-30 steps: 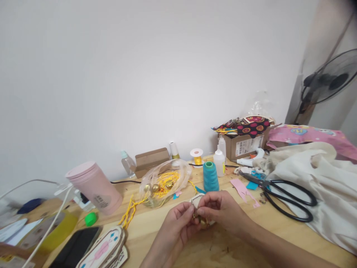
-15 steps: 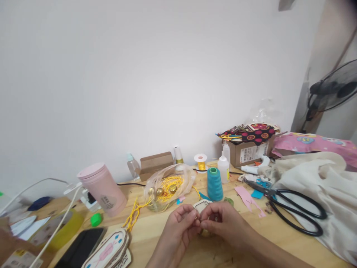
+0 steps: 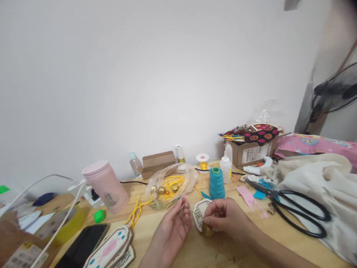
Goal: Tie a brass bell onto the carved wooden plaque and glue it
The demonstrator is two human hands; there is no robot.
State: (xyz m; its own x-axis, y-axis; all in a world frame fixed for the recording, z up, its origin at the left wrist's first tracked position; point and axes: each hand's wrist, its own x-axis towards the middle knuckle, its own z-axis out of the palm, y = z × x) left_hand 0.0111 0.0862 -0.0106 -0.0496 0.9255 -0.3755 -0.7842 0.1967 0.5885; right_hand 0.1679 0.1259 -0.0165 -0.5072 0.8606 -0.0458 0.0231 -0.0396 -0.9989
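My right hand (image 3: 227, 219) is closed in a pinch on a round brass bell (image 3: 207, 229), which hangs below its fingertips. Beneath and beside the bell lies a pale wooden cutout (image 3: 198, 214) with a lattice pattern, partly covered by that hand. To the left, my left hand (image 3: 175, 227) has its palm turned up and its fingers curled together at the tips; whatever thin thing may be between them is too small to make out. Behind the hands, a clear plastic bag (image 3: 191, 178) holds yellow cord (image 3: 173, 184) and several brass bells.
A teal thread cone (image 3: 216, 184) and a white glue bottle (image 3: 225, 169) stand behind my right hand. Black-handled scissors (image 3: 301, 212) lie at right on white cloth. At left are a pink tumbler (image 3: 107, 188), a phone (image 3: 83, 245) and stacked wooden tags (image 3: 110, 247).
My hands have moved apart, the left one turning palm up. The brass bell and the lattice cutout now show more fully. The view has shifted slightly.
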